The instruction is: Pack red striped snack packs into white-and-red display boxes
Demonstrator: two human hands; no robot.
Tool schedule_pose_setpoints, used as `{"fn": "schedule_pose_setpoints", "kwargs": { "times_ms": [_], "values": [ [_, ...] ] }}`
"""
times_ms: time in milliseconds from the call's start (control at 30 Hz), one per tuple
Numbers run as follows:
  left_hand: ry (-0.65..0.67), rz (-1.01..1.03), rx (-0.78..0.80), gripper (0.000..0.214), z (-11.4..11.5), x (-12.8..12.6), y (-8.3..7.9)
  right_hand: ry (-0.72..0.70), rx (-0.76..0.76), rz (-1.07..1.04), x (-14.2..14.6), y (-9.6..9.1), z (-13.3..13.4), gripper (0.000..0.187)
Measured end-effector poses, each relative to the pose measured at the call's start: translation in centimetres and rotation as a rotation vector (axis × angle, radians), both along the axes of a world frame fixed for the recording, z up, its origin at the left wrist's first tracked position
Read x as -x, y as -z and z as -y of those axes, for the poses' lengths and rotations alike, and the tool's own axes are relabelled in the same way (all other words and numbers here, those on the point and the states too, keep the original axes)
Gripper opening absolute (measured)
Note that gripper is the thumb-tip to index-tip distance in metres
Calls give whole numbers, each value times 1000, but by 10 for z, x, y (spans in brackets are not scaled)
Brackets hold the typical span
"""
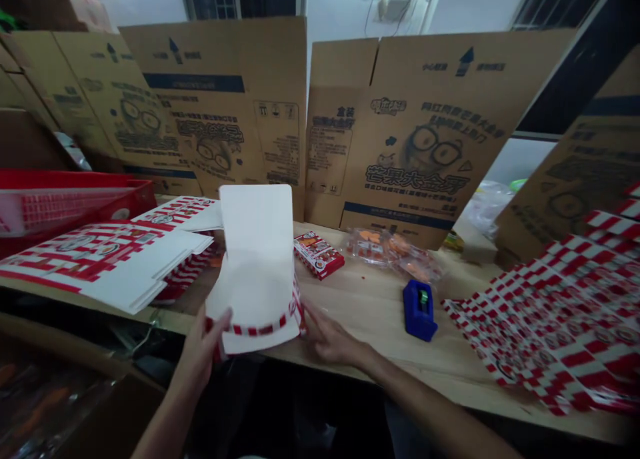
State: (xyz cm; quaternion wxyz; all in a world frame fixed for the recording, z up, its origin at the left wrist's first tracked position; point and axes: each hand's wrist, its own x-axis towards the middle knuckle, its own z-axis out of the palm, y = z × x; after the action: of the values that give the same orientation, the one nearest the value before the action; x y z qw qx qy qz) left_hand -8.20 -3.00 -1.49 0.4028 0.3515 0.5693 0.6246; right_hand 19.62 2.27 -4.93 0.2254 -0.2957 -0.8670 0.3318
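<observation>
The left hand (203, 349) pinches a white-and-red carton blank (257, 259); the right hand (330, 339) lies spread against its edge. Uneven pressure could crease it.

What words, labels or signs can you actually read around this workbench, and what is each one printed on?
"芒果大金牙" (the fourth character is a likely reading): large print on the flattened cardboard carton
"盒装": on its side panel
The smaller carton print, the red-and-white paper boxes and the small red packet are too blurred to read.

Light wooden workbench (360, 319), flat red-and-white cartons (565, 325), blue tape dispenser (419, 310), small red packet (319, 255)
</observation>
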Motion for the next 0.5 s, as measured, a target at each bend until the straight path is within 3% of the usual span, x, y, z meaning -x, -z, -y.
{"fn": "schedule_pose_setpoints", "kwargs": {
  "times_ms": [67,167,200,300,400,500],
  "values": [
    [-41,-56,82,66,-1,10,32,19,118,-34,4,16,-8,88],
    [-101,-31,82,56,-1,20,52,308,184,-89,-1,9,-52,45],
    [-116,-19,81,56,-1,21,53,435,176,-98,-5,4,-75,41],
    [-147,-5,106,60,-1,19,50,689,183,-77,-20,-11,-152,59],
    [-141,-9,160,66,1,17,47,783,298,-1,-30,-19,-215,66],
    [-139,-27,220,63,6,20,50,780,474,62,-31,-20,-249,49]
  ]
}}
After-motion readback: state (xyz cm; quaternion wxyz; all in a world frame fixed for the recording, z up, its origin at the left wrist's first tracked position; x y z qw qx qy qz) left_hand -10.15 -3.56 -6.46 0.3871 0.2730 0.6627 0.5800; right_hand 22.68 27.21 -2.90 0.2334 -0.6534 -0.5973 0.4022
